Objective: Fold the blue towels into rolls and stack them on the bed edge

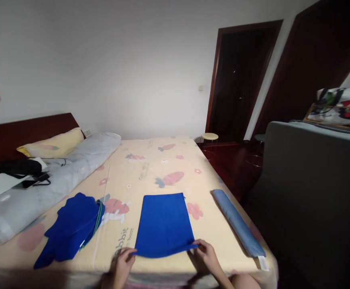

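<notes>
Blue cloth (164, 222) lay spread in a rough rectangle near the close edge of the bed (123, 168), far edge down on the patterned sheet. 2 hands were on it. Left hand (124, 263): thumb and fingers pinching the near-left corner. Right hand (206, 255): same pinch on the near-right corner. Near edge sagged a little between the 2 grips.

Left of it, well apart: 1 crumpled blue bundle (69, 228) with a green cord (98, 220) along its right side. Right of it: 1 rolled denim-blue bundle (238, 222), lengthwise by the bed's right edge, white tag (263, 263) at its near end.

Further left: grey quilt (81, 176) bunched up, with a flat white item (3, 184) and black items on top; yellow pillow (54, 145) leaned by the dark headboard (27, 128). Past the bed: 1 round stool (209, 136) near a dark door (235, 84).
</notes>
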A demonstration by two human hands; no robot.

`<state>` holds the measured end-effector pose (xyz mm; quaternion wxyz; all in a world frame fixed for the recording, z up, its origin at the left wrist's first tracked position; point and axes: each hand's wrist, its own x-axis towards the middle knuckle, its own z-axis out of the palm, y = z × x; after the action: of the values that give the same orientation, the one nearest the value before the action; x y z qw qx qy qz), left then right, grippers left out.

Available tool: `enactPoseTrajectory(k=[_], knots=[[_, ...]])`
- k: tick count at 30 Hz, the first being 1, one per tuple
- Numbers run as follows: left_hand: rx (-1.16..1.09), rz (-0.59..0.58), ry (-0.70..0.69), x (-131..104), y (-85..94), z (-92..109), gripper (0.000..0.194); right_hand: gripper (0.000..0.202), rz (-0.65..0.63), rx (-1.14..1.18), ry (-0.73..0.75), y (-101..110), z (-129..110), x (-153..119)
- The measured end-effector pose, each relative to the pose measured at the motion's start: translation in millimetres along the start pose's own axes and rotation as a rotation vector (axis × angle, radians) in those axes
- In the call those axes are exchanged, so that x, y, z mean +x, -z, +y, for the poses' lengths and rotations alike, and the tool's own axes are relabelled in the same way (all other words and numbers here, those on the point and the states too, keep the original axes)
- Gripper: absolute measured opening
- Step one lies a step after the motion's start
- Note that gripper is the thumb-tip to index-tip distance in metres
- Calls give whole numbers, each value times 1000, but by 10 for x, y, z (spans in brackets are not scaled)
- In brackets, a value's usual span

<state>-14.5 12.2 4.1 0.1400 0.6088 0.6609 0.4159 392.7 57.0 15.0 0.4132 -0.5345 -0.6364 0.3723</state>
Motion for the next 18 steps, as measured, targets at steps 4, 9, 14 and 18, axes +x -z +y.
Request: enactPoseTrajectory(k=[4, 9, 14, 18], knots=[[-84, -13, 97, 131, 13, 81, 42, 38, 31, -47, -54, -50, -63, 65], [-59, -9, 78, 268, -75, 90, 38, 40, 85, -160, -73, -108, -72, 151], [55, -27, 32, 349, -176, 76, 28, 35, 134, -365, -62, -112, -115, 206], [157, -35, 16, 301, -266, 94, 27, 30, 127, -499, 0, -147, -78, 126]])
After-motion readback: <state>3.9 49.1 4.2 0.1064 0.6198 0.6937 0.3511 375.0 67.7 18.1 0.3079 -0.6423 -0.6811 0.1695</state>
